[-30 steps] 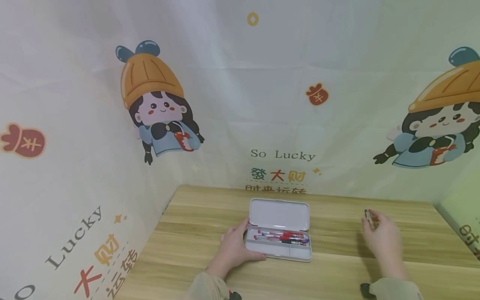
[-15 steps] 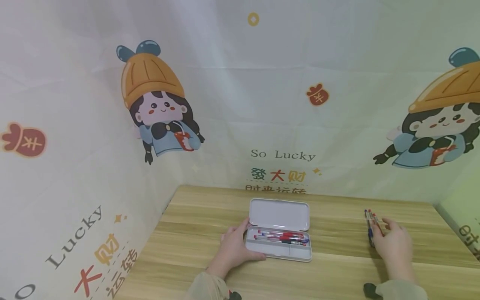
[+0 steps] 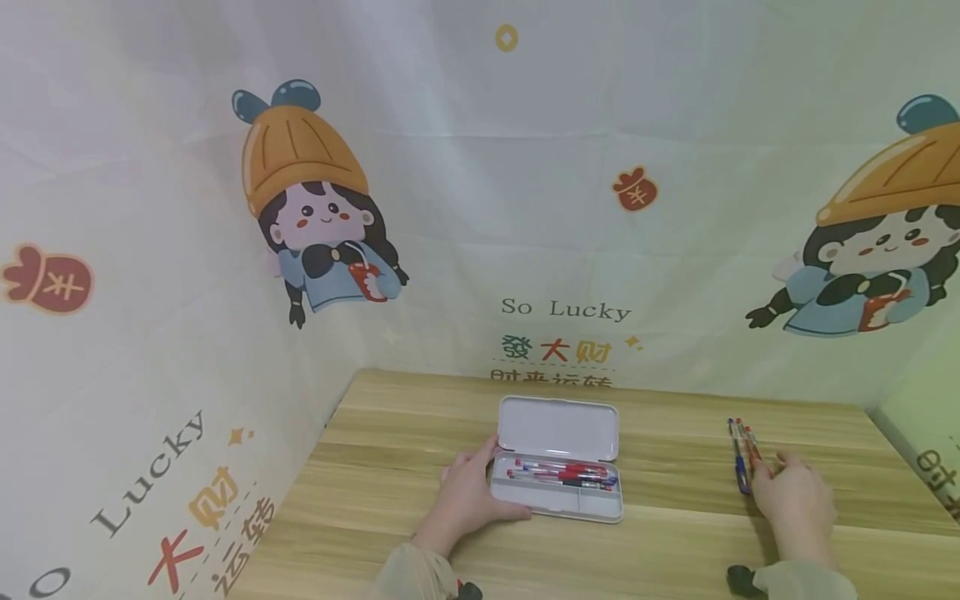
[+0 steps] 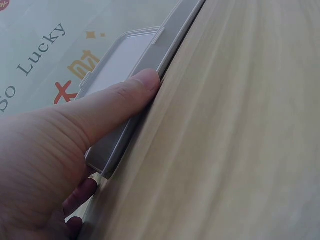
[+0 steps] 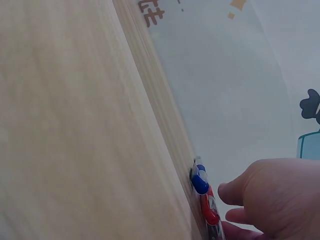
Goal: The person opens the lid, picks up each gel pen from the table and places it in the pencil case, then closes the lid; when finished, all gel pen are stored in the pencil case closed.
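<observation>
An open pale grey pencil case [image 3: 555, 498] stands on the table in the head view, its lid [image 3: 558, 427] tilted back. Red, blue and black pens [image 3: 566, 473] lie in its long compartment. My left hand [image 3: 468, 496] grips the left end of the case, the thumb along the front wall in the left wrist view. Further right, more pens [image 3: 741, 467] with blue and red parts lie side by side on the wood. Just right of them is my right hand [image 3: 797, 504], fingers loosely bent. In the right wrist view its thumb is apart from the pens; a lower finger comes close to them.
The wooden table [image 3: 660, 550] reaches back to a pale printed cloth [image 3: 450, 208] hanging behind and at the sides. A dark strap piece [image 3: 742, 581] shows at the right sleeve.
My right hand has moved right and a little toward me, off the pens it covered, which now lie in sight. The left hand and the case have stayed put.
</observation>
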Demonstrator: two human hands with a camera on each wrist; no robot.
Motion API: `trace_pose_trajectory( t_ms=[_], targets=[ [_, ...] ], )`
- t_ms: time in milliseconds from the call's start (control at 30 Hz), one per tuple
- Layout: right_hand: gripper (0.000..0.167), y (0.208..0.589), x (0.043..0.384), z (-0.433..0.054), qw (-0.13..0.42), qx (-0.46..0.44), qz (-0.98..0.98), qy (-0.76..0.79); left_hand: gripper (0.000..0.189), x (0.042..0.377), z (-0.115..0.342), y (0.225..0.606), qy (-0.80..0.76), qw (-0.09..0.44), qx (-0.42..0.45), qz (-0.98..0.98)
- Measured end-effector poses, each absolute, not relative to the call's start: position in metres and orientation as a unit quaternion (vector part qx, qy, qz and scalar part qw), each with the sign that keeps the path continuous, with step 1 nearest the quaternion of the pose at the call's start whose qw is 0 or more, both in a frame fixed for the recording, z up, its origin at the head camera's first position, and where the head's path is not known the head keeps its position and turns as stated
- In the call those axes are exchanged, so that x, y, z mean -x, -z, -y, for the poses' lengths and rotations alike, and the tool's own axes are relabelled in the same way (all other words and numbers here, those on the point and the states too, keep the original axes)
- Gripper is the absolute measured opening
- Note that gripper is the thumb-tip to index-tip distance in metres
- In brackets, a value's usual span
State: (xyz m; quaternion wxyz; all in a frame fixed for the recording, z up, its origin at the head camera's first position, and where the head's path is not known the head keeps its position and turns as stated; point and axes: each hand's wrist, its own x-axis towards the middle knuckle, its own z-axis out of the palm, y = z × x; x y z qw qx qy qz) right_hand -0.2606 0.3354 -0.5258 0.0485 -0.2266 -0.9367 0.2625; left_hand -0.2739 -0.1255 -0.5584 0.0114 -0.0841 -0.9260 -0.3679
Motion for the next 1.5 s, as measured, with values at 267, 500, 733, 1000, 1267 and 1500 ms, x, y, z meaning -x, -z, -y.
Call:
trace_pose_trajectory(
  t_ms=[267, 500, 733, 1000, 1267, 1500],
  targets=[
    [0.059, 0.528, 0.261, -0.338, 0.031, 0.235, 0.937, -0.258, 0.140, 0.274, 0.126, 0.558, 0.364, 0.017, 0.090, 0.927],
    [0.056, 0.531, 0.261, -0.340, 0.044, 0.233, 0.938, -0.253, 0.140, 0.274, 0.126, 0.559, 0.361, 0.018, 0.091, 0.928],
    [0.049, 0.531, 0.259, -0.340, 0.064, 0.231, 0.936, -0.260, 0.139, 0.274, 0.126, 0.558, 0.362, 0.018, 0.092, 0.927],
    [0.042, 0.530, 0.257, -0.341, 0.095, 0.221, 0.930, -0.276, 0.139, 0.274, 0.126, 0.558, 0.363, 0.018, 0.093, 0.927],
    [0.042, 0.524, 0.261, -0.335, 0.143, 0.203, 0.933, -0.260, 0.139, 0.275, 0.127, 0.560, 0.358, 0.018, 0.093, 0.929],
    [0.037, 0.509, 0.264, -0.313, 0.177, 0.155, 0.941, -0.244, 0.140, 0.274, 0.126, 0.558, 0.357, 0.018, 0.095, 0.929]
  ],
)
